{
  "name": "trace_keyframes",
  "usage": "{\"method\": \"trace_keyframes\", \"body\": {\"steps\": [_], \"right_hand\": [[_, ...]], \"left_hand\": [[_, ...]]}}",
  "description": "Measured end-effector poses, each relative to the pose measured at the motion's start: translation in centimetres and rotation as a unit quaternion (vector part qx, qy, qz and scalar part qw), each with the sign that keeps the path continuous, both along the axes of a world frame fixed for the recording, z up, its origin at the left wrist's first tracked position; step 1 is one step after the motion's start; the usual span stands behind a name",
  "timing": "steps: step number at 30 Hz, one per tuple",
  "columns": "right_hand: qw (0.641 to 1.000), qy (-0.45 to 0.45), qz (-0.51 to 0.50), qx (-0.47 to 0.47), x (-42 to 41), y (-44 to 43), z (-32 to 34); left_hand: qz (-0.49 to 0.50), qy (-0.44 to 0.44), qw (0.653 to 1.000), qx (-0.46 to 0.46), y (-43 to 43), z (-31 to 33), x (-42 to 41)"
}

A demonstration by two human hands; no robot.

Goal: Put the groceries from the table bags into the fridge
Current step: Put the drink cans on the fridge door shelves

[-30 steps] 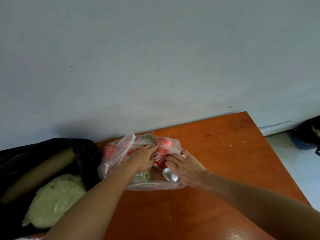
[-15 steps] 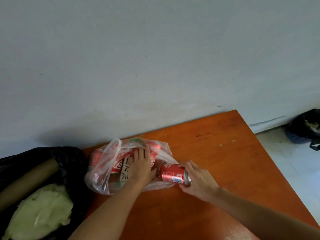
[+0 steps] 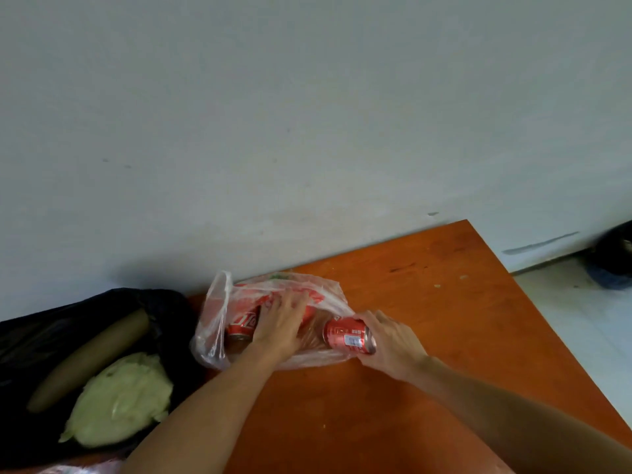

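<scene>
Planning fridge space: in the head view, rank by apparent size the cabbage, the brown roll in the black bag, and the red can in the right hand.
1. cabbage
2. brown roll, partly hidden, so unsure
3. red can, clearly smallest

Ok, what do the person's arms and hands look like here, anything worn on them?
Both are bare: no sleeves show on either forearm, and no gloves, watch, rings or bands can be seen on the left hand or right hand. No markings stand out at this sharpness.

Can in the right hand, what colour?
Red, with a white label patch; the can shows only in the head view.
</scene>
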State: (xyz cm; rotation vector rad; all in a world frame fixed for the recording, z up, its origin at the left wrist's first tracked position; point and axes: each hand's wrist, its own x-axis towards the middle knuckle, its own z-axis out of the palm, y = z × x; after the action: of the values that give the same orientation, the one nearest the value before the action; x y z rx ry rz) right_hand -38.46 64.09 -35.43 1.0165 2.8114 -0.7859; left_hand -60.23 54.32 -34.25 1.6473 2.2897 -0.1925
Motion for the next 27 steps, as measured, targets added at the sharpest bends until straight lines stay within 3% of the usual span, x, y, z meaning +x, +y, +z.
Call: {"method": "trace_keyframes", "body": {"steps": [14, 23, 27], "right_hand": [[0.989, 0.027, -0.103, 0.100, 4.6, -11.3, 10.4], [0.953, -0.017, -0.234, 0.190, 18.2, -19.7, 17.8], [0.930, -0.027, -0.307, 0.201, 26.0, -22.8, 20.0]], "left_hand": [[-0.085, 0.018, 0.992, 0.090, -10.8, 11.0, 1.7], [-0.240, 0.032, 0.960, 0.141, -11.8, 17.8, 14.2], [-0.326, 0.025, 0.930, 0.170, -11.3, 19.6, 22.3]]}}
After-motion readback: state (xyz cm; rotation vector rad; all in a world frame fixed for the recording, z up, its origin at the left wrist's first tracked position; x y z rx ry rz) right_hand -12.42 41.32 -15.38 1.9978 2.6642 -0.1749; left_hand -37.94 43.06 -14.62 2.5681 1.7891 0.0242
